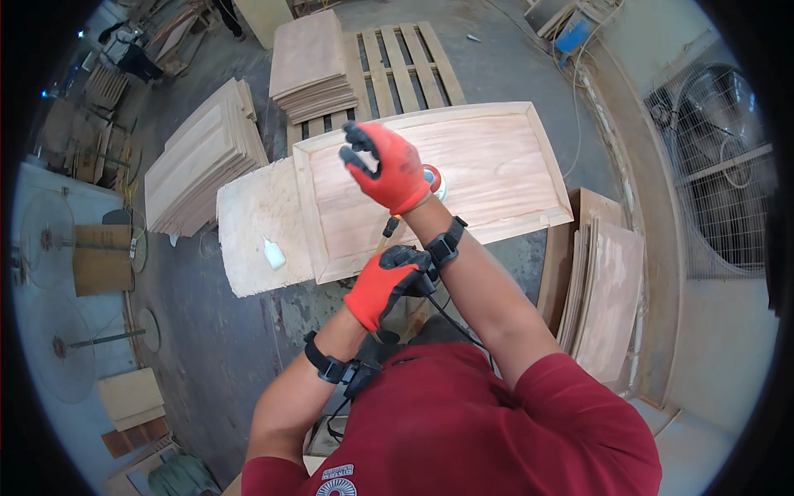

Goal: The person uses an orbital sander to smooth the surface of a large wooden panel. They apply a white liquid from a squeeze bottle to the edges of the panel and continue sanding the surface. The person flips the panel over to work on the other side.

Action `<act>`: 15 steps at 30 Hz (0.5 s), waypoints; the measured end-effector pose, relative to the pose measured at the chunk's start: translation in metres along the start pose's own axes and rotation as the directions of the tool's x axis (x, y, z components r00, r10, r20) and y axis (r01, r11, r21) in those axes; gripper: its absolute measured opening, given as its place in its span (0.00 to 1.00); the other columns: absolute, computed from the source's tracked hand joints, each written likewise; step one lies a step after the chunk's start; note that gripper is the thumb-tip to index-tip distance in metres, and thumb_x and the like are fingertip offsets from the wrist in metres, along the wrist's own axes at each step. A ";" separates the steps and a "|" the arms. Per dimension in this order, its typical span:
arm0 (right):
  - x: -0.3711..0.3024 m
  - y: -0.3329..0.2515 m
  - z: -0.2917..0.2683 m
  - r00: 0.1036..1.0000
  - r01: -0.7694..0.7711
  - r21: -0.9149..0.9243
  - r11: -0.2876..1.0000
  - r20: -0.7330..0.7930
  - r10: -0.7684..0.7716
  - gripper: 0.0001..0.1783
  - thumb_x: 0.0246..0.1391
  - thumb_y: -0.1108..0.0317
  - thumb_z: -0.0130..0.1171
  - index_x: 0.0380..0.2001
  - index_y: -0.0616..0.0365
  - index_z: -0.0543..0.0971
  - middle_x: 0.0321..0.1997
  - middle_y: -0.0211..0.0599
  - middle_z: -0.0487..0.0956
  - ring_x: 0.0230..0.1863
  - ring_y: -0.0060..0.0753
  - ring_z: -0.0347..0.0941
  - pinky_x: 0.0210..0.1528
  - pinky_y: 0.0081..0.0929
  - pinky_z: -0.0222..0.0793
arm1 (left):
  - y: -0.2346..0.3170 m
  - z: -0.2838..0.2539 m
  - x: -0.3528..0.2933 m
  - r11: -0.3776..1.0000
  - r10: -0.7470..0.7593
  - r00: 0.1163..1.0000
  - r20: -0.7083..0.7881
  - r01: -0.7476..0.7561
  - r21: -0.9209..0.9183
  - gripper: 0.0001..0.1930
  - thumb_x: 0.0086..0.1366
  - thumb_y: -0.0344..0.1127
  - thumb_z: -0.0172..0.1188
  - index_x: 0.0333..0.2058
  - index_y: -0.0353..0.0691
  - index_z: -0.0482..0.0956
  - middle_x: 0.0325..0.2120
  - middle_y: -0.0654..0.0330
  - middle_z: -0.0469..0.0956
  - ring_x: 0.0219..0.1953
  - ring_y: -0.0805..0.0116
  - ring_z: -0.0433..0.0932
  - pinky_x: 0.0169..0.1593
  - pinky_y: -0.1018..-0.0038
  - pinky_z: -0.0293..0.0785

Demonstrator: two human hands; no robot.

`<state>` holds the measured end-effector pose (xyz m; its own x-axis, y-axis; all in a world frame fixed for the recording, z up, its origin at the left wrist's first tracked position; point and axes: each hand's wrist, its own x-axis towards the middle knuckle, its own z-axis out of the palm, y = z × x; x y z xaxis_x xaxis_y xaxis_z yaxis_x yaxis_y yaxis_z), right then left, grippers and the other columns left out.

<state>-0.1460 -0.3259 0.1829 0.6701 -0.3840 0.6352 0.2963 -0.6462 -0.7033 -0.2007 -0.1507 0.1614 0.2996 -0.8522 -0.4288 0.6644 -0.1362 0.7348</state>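
Observation:
My right hand (390, 169), in a red glove with black fingers, is raised over a framed wooden panel (496, 165). Its thumb and fingers are curved but apart, with nothing between them. Just below it, my left hand (385, 285), gloved alike, is closed on a small black device (423, 269) at the strap on my right wrist. The left fingertips are partly hidden. Behind the right hand a round red-and-white tool (432, 179), probably a sander, lies on the panel, mostly covered. A hose with a black fitting (391, 225) shows between my hands.
A white bottle (274, 254) lies on the pale board (256, 207) at the left. Stacked panels (310, 62) and a wooden pallet (405, 62) are beyond. Another stack (207, 157) stands left; boards (608, 298) lean at right near a caged fan (719, 165).

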 end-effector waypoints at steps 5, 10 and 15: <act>-0.006 0.001 0.012 0.994 0.111 0.045 0.993 -0.026 -0.110 0.21 0.54 0.64 0.67 0.50 0.56 0.78 0.39 0.41 0.82 0.37 0.41 0.80 0.41 0.32 0.76 | 0.000 -0.001 0.000 0.996 0.092 0.995 0.036 -0.092 -0.001 0.15 0.67 0.30 0.63 0.49 0.32 0.75 0.39 0.55 0.82 0.37 0.64 0.83 0.43 0.71 0.80; -0.011 0.020 0.023 0.616 -0.382 0.924 0.027 0.233 0.752 0.22 0.64 0.58 0.62 0.54 0.60 0.73 0.41 0.41 0.81 0.37 0.31 0.80 0.43 0.30 0.80 | -0.008 -0.022 -0.002 0.916 0.153 0.988 0.027 -0.152 0.372 0.19 0.63 0.29 0.66 0.52 0.32 0.75 0.41 0.58 0.82 0.41 0.70 0.81 0.49 0.71 0.78; -0.059 0.042 0.006 0.780 -0.547 0.567 0.616 0.079 0.621 0.22 0.61 0.59 0.64 0.53 0.60 0.77 0.46 0.41 0.81 0.41 0.36 0.81 0.45 0.32 0.79 | -0.030 -0.033 -0.021 0.914 0.089 0.996 -0.026 -0.071 0.400 0.25 0.63 0.29 0.66 0.58 0.34 0.73 0.49 0.61 0.79 0.49 0.73 0.77 0.56 0.74 0.73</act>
<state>-0.1687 -0.3264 0.1137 0.7602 -0.6488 0.0339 0.2020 0.1865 -0.9615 -0.2043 -0.1119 0.1315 0.3754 -0.8474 -0.3754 0.3121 -0.2658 0.9121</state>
